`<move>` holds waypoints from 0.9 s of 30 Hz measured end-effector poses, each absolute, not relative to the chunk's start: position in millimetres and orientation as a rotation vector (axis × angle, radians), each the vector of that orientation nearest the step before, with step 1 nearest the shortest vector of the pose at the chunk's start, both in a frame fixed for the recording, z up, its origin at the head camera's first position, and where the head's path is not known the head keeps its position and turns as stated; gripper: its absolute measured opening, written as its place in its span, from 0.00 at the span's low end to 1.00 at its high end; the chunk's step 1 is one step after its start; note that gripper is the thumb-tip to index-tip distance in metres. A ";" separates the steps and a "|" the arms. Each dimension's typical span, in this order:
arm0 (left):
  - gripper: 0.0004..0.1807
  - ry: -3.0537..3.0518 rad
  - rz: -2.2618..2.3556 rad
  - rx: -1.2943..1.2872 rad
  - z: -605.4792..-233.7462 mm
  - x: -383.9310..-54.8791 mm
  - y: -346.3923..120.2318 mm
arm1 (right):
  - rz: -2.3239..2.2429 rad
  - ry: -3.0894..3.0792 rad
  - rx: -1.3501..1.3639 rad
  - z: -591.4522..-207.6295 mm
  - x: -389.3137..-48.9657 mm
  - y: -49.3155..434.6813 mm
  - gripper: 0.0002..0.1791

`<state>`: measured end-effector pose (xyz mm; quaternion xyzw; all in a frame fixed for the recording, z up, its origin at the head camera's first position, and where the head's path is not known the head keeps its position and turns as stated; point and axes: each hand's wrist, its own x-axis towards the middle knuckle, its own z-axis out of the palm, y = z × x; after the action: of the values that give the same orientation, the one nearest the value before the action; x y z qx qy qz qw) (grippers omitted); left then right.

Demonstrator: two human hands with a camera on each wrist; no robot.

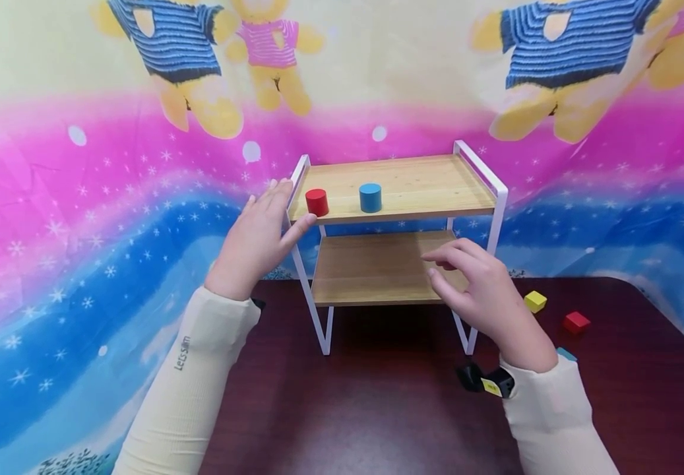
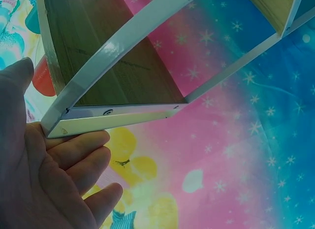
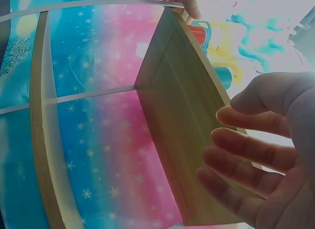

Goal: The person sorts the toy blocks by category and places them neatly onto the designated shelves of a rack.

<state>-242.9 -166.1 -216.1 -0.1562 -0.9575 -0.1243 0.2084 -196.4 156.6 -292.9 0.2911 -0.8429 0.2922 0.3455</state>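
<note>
A red cylinder [image 1: 316, 202] and a blue cylinder [image 1: 370, 198] stand upright near the front edge of a two-tier wooden shelf's top board [image 1: 425, 181]. My left hand [image 1: 258, 237] is at the shelf's left end, its fingers extended beside the white side rail [image 2: 98, 116] and its thumb close to the red cylinder. In the left wrist view, that hand has nothing in its grasp. My right hand [image 1: 484, 290] hovers in front of the lower board [image 1: 371, 270], fingers loosely bent and holding nothing. In the right wrist view, its fingers [image 3: 256, 145] overlap the upper board's underside.
On the dark red table [image 1: 342, 409], a yellow block [image 1: 535, 301] and a red block [image 1: 576, 322] lie right of the shelf. Part of a teal piece [image 1: 566, 354] shows behind my right wrist. A printed backdrop cloth [image 1: 377, 112] hangs behind the shelf.
</note>
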 end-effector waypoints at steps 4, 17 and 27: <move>0.46 -2.672 -0.347 -0.434 -216.0 -242.6 -165.9 | 0.739 -2.186 0.739 -299.2 -194.2 163.7 0.14; 0.47 -2.664 -0.344 -0.441 -215.0 -242.8 -165.8 | 0.764 -2.170 0.644 -312.4 -188.2 183.4 0.16; 0.46 -2.654 -0.356 -0.441 -214.9 -242.1 -164.0 | 0.769 -2.130 0.598 -320.3 -188.0 198.3 0.15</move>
<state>-242.1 -164.0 -214.9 -0.1590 -0.9557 -0.1283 0.2121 -188.0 198.3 -320.3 0.2352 -0.8376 0.3026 0.3893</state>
